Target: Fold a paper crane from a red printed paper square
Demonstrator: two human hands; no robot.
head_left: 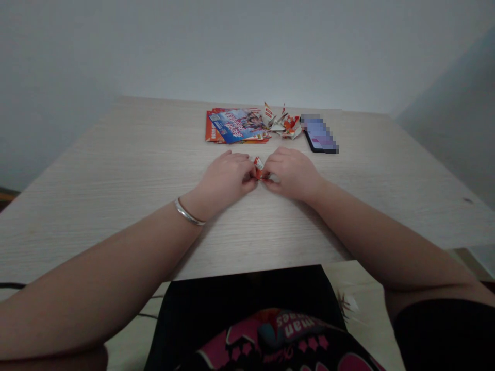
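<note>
My left hand (226,178) and my right hand (293,172) rest side by side on the pale wooden table (127,170). Both are closed, pinching a small folded piece of red and white paper (259,168) that sits between their fingertips. Most of that paper is hidden by my fingers. A silver bangle (188,214) circles my left wrist.
Beyond my hands lies a stack of colourful printed sheets (235,126), with several folded paper figures (282,124) just to its right. A phone (319,135) lies to the right of those. The table's front edge (247,268) is close to my lap.
</note>
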